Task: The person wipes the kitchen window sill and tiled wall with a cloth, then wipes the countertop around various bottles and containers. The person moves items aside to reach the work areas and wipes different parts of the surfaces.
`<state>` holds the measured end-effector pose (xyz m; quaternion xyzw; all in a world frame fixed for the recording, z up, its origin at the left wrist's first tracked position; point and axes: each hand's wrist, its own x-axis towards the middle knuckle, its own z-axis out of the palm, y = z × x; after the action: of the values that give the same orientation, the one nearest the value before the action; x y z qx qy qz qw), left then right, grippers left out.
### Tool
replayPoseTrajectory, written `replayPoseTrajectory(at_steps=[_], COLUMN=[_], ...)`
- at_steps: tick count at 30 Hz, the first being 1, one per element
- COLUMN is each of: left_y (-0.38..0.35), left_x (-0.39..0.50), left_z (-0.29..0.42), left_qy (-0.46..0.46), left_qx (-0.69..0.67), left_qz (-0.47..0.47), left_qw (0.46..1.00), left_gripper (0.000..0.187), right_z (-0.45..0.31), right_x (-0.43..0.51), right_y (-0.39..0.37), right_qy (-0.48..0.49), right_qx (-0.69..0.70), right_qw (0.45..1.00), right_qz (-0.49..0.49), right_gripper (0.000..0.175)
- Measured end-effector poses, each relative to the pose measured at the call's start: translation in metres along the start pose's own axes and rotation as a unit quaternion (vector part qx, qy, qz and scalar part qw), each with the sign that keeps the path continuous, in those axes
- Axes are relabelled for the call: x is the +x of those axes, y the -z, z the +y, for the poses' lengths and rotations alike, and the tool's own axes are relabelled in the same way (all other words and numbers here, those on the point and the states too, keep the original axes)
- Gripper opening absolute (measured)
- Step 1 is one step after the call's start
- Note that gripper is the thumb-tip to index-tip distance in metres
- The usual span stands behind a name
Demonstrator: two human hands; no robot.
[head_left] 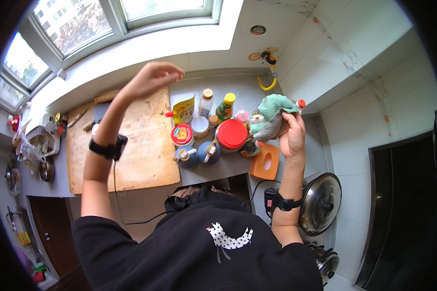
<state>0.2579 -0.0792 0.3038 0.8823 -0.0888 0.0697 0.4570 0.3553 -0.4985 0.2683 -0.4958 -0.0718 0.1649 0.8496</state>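
Observation:
My right hand (293, 135) grips a bunched cloth (275, 109), mint green on one side and grey on the other. The cloth hangs over several bottles at the right of a cluster on the counter, partly hiding them. Raised above the back of a large wooden board (142, 156), my left hand (153, 78) is loosely curled, with nothing seen in it. Close to the cloth stand a jar with a red lid (232, 134), a pink-capped container (241, 116) and a dark bottle with a red cap (251, 148). An orange tissue box (265, 162) lies just below.
The cluster includes a green bottle with a yellow cap (225, 107), a yellow pouch (184, 111), a red-lidded tub (182, 135) and two blue jugs (208, 152). A yellow gas hose (266, 86) rises by the wall. A glass pan lid (320, 204) leans right.

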Motion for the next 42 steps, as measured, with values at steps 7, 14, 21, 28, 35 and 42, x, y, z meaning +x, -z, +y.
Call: replayPoseTrajectory(at_steps=[7,14,21,28,35,42], left_y=[-0.065,-0.089,-0.101,-0.132,-0.076,-0.008], left_x=[-0.139,-0.200,-0.147,-0.076,-0.030,0.070], left_z=[-0.017,-0.032,-0.002,0.025,-0.010,-0.123], left_qy=[0.124,0.243,0.173,0.173,0.099,0.023], left_qx=[-0.240,-0.262,-0.354,-0.445,-0.329,0.237], left_qz=[0.072,0.131,0.074,-0.042,0.137,0.201], left_qw=[0.960,0.925,0.916,0.878,0.929,0.950], left_gripper=[0.029,0.029,0.031,0.043,0.034,0.022], right_z=[0.040,0.069,0.074,0.087,0.078,0.052], right_x=[-0.018,-0.038,-0.047,-0.049,-0.019,0.028], right_y=[-0.045,-0.048,-0.075,-0.124,-0.122,-0.071], right_qy=[-0.077,-0.110,-0.146,-0.128,-0.140,-0.045], right_qx=[-0.071,0.017,0.155,-0.021,-0.057,-0.229], right_qw=[0.991,0.994,0.973,0.988,0.985,0.971], right_qz=[-0.082,-0.023,-0.089,-0.082,-0.082,0.041], right_gripper=[0.033,0.033,0.039,0.036,0.039,0.021])
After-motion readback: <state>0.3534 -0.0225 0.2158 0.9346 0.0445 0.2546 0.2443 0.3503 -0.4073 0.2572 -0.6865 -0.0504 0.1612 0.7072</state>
